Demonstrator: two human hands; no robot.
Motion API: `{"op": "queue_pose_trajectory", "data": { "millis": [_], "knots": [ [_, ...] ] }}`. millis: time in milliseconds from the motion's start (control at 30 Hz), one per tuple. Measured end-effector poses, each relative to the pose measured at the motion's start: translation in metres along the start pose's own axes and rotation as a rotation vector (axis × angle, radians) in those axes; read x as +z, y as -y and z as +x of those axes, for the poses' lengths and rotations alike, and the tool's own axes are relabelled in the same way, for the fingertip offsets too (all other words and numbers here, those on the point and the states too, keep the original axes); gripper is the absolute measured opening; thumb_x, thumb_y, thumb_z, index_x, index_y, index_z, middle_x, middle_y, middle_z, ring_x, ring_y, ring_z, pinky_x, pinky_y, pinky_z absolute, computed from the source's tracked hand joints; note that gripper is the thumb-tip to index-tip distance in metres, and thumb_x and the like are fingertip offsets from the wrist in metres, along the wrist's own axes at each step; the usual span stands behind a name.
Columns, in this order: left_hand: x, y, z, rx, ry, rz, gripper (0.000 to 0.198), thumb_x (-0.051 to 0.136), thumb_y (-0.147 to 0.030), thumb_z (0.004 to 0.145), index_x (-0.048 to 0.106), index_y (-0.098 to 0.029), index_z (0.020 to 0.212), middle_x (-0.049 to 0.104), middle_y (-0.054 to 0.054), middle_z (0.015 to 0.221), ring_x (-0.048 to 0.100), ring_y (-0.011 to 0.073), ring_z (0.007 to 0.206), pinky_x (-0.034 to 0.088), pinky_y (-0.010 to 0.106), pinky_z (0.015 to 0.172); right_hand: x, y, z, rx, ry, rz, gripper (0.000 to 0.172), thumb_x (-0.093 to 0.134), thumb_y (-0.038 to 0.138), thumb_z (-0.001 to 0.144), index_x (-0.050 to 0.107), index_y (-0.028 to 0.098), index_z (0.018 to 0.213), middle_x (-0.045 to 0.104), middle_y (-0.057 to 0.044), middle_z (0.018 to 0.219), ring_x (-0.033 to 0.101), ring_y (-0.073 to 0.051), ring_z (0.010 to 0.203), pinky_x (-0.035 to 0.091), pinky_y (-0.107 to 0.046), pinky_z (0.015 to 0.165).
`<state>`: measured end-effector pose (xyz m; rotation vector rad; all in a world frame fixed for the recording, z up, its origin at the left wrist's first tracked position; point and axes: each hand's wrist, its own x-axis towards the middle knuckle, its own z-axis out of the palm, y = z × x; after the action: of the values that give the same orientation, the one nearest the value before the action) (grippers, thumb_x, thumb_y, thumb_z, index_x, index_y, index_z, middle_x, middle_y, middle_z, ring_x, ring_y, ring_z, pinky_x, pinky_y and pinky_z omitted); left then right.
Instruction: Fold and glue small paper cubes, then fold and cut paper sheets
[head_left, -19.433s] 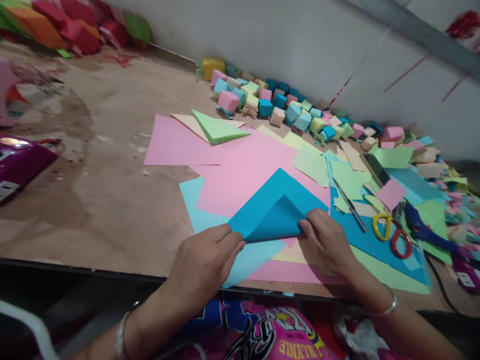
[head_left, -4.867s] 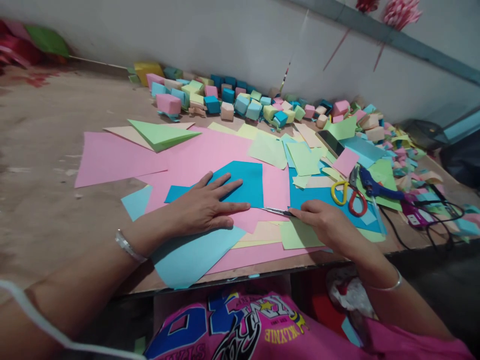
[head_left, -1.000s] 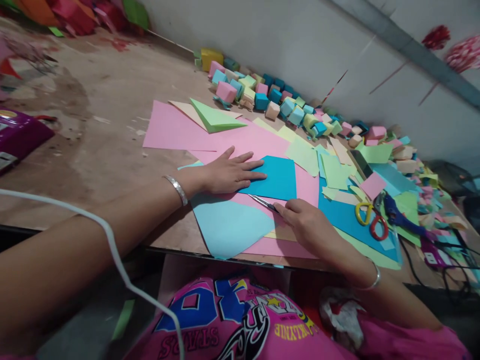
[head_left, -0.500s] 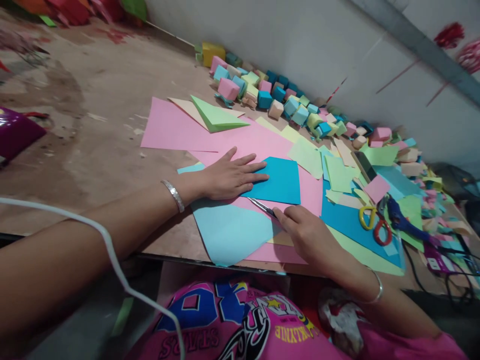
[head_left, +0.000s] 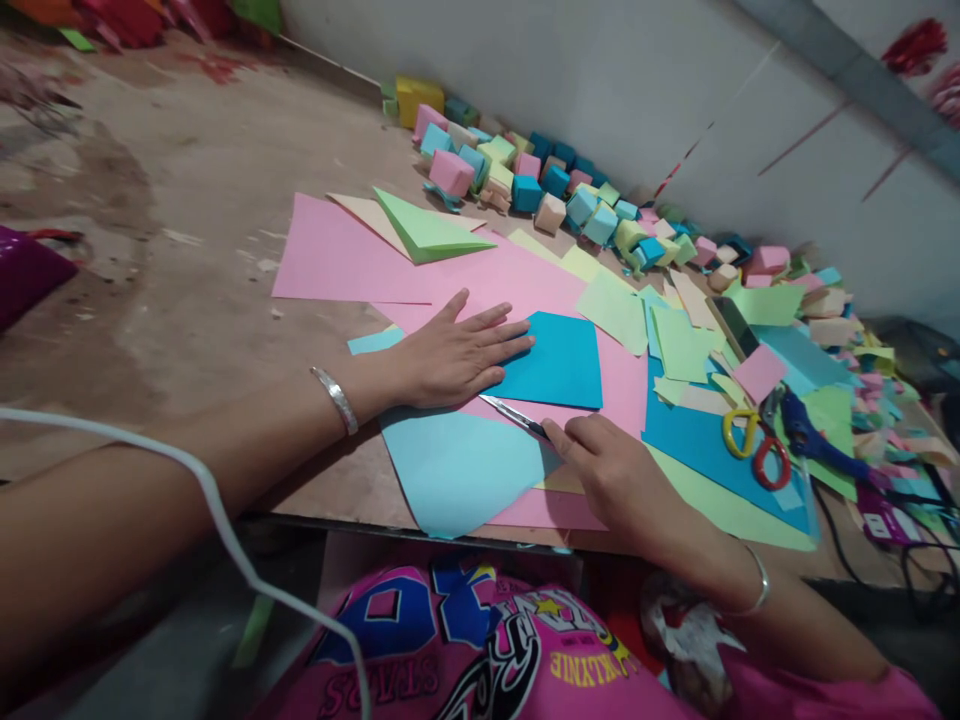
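The left arm is stretched forward, the left hand (head_left: 450, 352) laid flat, palm down, fingers (head_left: 496, 335) spread. The right hand (head_left: 619, 482) is curled closed, its forefinger extended forward and leftward.

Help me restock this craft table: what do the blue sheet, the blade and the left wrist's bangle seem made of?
Blue sheet: thin matte paper, lying flat with crisp edges under the left hand. Blade: likely steel, slim with a grey shine, held by the right hand. Bangle: probably silvery metal, with a polished glint.
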<state>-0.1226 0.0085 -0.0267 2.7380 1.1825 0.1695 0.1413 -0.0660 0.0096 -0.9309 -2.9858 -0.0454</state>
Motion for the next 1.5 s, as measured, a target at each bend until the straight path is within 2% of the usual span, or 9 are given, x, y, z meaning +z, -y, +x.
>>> {"op": "queue_pose_trajectory", "data": {
  "millis": [100, 367, 533, 667, 900, 1233, 1333, 1433, 1500],
  "knots": [
    [0.0, 0.0, 0.0, -0.004, 0.007, -0.012, 0.055, 0.022, -0.044, 0.102, 0.019, -0.032, 0.156, 0.013, -0.004, 0.164, 0.005, 0.0223, 0.153, -0.009, 0.052, 0.119, 0.002, 0.001, 0.001, 0.016, 0.012, 0.014, 0.06, 0.064, 0.022, 0.08, 0.046, 0.003, 0.135, 0.061, -0.015, 0.097, 0.052, -0.025, 0.083, 0.044, -0.035, 0.068],
    [0.001, 0.002, 0.001, -0.007, 0.01, -0.03, 0.055, 0.023, -0.044, 0.102, 0.019, -0.033, 0.156, 0.013, -0.004, 0.164, 0.004, 0.0224, 0.153, -0.009, 0.051, 0.119, -0.002, 0.011, 0.028, -0.048, 0.04, -0.022, 0.066, 0.07, 0.023, 0.075, 0.047, 0.001, 0.133, 0.06, -0.015, 0.099, 0.049, -0.024, 0.083, 0.04, -0.034, 0.068],
    [-0.001, 0.001, 0.001, -0.019, 0.037, -0.049, 0.055, 0.023, -0.044, 0.102, 0.018, -0.033, 0.156, 0.014, -0.005, 0.164, 0.004, 0.023, 0.153, -0.008, 0.051, 0.119, -0.001, 0.018, 0.042, -0.066, 0.012, -0.111, 0.029, 0.056, 0.011, 0.087, 0.058, 0.006, 0.115, 0.062, -0.013, 0.093, 0.049, -0.023, 0.08, 0.035, -0.034, 0.065],
    [-0.001, 0.002, 0.002, -0.011, 0.039, -0.056, 0.055, 0.022, -0.045, 0.102, 0.019, -0.033, 0.156, 0.013, -0.004, 0.164, 0.004, 0.0227, 0.153, -0.007, 0.051, 0.119, 0.003, 0.022, 0.05, -0.05, -0.006, -0.12, 0.022, 0.044, 0.007, 0.093, 0.06, 0.009, 0.108, 0.063, -0.012, 0.09, 0.049, -0.022, 0.079, 0.032, -0.035, 0.064],
    [-0.003, 0.003, 0.003, -0.014, 0.066, -0.056, 0.056, 0.02, -0.044, 0.102, 0.022, -0.03, 0.156, 0.013, -0.003, 0.164, 0.005, 0.0223, 0.153, -0.007, 0.051, 0.118, 0.003, 0.03, 0.066, -0.021, 0.034, -0.125, 0.027, 0.036, 0.009, 0.099, 0.062, 0.012, 0.105, 0.061, -0.01, 0.083, 0.049, -0.023, 0.078, 0.029, -0.035, 0.062],
    [-0.003, 0.003, 0.003, -0.027, 0.058, -0.013, 0.056, 0.02, -0.047, 0.102, 0.025, -0.03, 0.155, 0.008, 0.0, 0.165, 0.007, 0.0245, 0.153, 0.0, 0.051, 0.119, -0.006, 0.035, 0.076, -0.015, 0.194, -0.064, 0.029, 0.033, 0.008, 0.1, 0.061, 0.01, 0.107, 0.063, -0.012, 0.093, 0.05, -0.023, 0.082, 0.029, -0.035, 0.064],
    [-0.003, 0.001, 0.003, -0.042, 0.06, -0.004, 0.054, 0.023, -0.044, 0.102, 0.025, -0.031, 0.155, 0.009, 0.001, 0.165, 0.009, 0.0247, 0.153, 0.0, 0.051, 0.119, -0.011, 0.041, 0.078, -0.106, 0.16, -0.009, 0.022, 0.048, 0.019, 0.096, 0.059, 0.01, 0.113, 0.062, -0.012, 0.097, 0.051, -0.024, 0.087, 0.033, -0.034, 0.066],
    [-0.004, 0.0, 0.003, -0.047, 0.069, 0.015, 0.054, 0.024, -0.041, 0.103, 0.025, -0.029, 0.155, 0.01, 0.003, 0.166, 0.009, 0.0252, 0.152, 0.001, 0.053, 0.119, -0.013, 0.047, 0.073, -0.142, 0.101, -0.001, 0.037, 0.064, 0.031, 0.087, 0.057, 0.007, 0.115, 0.06, -0.015, 0.098, 0.051, -0.026, 0.089, 0.036, -0.035, 0.066],
    [-0.006, 0.0, 0.002, -0.046, 0.052, 0.006, 0.054, 0.024, -0.041, 0.103, 0.024, -0.027, 0.155, 0.013, 0.004, 0.165, 0.009, 0.0267, 0.152, 0.004, 0.053, 0.118, -0.014, 0.044, 0.06, -0.135, 0.038, -0.029, 0.033, 0.062, 0.026, 0.088, 0.058, 0.006, 0.114, 0.06, -0.013, 0.093, 0.051, -0.025, 0.085, 0.036, -0.036, 0.066]
  ]
}}
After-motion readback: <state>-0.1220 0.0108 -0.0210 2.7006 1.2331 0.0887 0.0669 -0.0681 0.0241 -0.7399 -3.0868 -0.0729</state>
